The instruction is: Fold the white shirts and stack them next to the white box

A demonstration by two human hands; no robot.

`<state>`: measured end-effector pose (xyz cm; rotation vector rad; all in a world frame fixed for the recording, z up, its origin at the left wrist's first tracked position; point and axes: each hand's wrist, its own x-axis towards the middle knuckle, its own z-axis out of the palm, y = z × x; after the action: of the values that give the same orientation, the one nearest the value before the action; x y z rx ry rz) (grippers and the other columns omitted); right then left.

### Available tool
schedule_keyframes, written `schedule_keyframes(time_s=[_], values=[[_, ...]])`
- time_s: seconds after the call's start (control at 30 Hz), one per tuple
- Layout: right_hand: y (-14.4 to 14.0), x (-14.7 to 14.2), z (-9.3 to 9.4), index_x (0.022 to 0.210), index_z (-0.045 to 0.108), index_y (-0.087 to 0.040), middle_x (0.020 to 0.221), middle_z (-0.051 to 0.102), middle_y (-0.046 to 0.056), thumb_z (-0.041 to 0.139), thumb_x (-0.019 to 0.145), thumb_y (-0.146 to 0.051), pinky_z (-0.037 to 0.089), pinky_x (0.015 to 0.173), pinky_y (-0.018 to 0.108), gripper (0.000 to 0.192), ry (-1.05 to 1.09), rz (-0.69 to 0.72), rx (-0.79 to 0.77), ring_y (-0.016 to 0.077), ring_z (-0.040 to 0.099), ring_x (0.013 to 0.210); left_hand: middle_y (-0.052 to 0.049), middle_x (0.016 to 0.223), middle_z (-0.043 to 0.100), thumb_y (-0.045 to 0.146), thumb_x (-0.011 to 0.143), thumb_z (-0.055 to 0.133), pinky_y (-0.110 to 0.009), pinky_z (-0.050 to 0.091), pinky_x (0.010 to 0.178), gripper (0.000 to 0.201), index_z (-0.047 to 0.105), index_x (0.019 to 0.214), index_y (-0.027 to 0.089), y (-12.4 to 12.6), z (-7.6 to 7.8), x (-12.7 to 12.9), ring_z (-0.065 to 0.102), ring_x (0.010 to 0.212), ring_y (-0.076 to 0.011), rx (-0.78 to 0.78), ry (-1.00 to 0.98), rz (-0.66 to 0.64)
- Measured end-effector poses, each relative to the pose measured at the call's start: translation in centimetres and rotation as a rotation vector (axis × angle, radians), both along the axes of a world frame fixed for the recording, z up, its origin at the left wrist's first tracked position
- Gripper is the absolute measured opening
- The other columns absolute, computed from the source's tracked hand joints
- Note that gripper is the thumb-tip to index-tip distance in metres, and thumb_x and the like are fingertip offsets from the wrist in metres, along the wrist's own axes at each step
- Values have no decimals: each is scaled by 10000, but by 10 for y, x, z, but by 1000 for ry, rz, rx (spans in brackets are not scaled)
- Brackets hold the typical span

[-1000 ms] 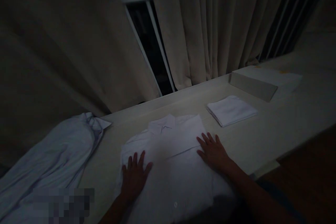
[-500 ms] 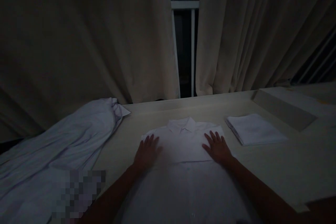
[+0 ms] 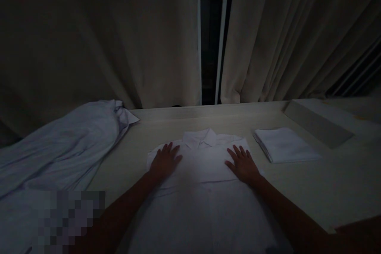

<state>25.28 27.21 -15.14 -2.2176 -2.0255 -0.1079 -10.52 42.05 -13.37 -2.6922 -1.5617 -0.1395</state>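
Curtain [image 3: 143,47] in dull beige hangs over the left of the room, its folds sinking into deep shadow. Below it, a heap of pale, wrinkled clothing [image 3: 68,139] covers the left end of the tabletop [image 3: 131,147], with a blurred-out patch at its near edge. Rightward, the tabletop shows bare, pale and faintly grained, with a raised ledge [image 3: 172,113] along the back.

A white shirt [image 3: 202,210] lies spread in the middle, collar toward the ledge, a crease running across its chest. The left hand [image 3: 165,161] rests on its left shoulder area, grip wide, palm down. Behind the collar, a dark window [image 3: 210,39] with white bars shows between the curtains. The right hand [image 3: 243,166] rests on the shirt's other side, grip likewise wide and flat.

Near that hand lies a folded white cloth [image 3: 287,145]; beyond it, a low, pale box [image 3: 321,123] stands by the ledge, under another beige curtain [image 3: 258,43]. Reddish-brown floor [image 3: 364,230] fills the lower right corner.
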Motion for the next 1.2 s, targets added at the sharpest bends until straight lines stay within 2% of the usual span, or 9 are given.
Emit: schedule_keyframes(time_s=[0.1, 0.2, 0.33, 0.47, 0.63, 0.73, 0.87, 0.97, 1.2], values=[[-1, -1, 5, 1497, 284, -293, 1581, 195, 51, 197, 915, -703, 76, 1131, 542, 717, 7, 0, -16, 324, 103, 1446, -105, 1576, 225, 710, 865, 197, -628, 199, 1076, 746, 282, 1482, 300, 19, -12, 15, 201, 1428, -373, -73, -28, 100], [-2, 0, 9, 1499, 275, -307, 1579, 203, 46, 203, 914, -703, 66, 1135, 534, 710, 11, 5, -20, 318, 105, 1447, -113, 1586, 187, 733, 848, 199, -640, 177, 1078, 790, 238, 1498, 284, 25, -25, 17, 160, 1437, -383, -12, -52, 138], [-3, -1, 11, 1488, 280, -355, 1582, 194, 30, 217, 919, -693, 76, 1129, 545, 665, 26, 23, -15, 314, 107, 1448, -137, 1565, 245, 705, 863, 219, -613, 169, 1096, 783, 306, 1478, 228, 20, -22, 17, 197, 1426, -386, 16, -43, 138], [-5, -5, 14, 1492, 286, -314, 1589, 156, 44, 263, 928, -668, 59, 1134, 545, 667, 5, 28, 57, 304, 58, 1455, -123, 1558, 270, 636, 906, 204, -534, 147, 1140, 728, 357, 1454, 181, 5, 3, 40, 191, 1441, -323, 56, -62, -32], [-9, -7, 16, 1467, 345, -302, 1568, 237, 37, 236, 971, -585, 76, 1146, 507, 581, 3, 65, 61, 251, 128, 1450, -45, 1578, 227, 691, 879, 247, -534, 127, 1153, 708, 296, 1474, 312, -32, 20, 67, 167, 1453, -288, -47, -55, -343], [-9, -5, 16, 1456, 364, -311, 1546, 297, 39, 221, 966, -605, 110, 1140, 506, 589, 33, 70, 15, 250, 177, 1440, -52, 1581, 207, 710, 862, 279, -569, 129, 1143, 728, 260, 1484, 333, -53, 8, 44, 168, 1450, -312, -66, -27, -347], [-9, -4, 13, 1464, 345, -318, 1555, 275, 35, 219, 955, -629, 101, 1140, 512, 609, 32, 80, 13, 257, 160, 1444, -31, 1592, 156, 665, 887, 296, -560, 149, 1143, 693, 189, 1498, 355, -66, -14, -18, 148, 1454, -308, -6, -12, -236], [-10, -3, 11, 1471, 331, -314, 1560, 261, 39, 208, 955, -629, 97, 1139, 514, 618, 23, 83, -3, 263, 153, 1444, -24, 1593, 152, 667, 882, 313, -558, 161, 1141, 702, 172, 1499, 364, -72, -19, -50, 132, 1457, -308, 17, 3, -194], [4, -21, 26, 1479, 330, -247, 1570, 222, 95, 202, 964, -592, 41, 1121, 562, 633, -36, 132, -29, 309, 99, 1448, -32, 1586, 196, 665, 880, 318, -570, 173, 1132, 671, 240, 1481, 377, -82, -11, -60, 156, 1449, -328, 19, -45, -111]])
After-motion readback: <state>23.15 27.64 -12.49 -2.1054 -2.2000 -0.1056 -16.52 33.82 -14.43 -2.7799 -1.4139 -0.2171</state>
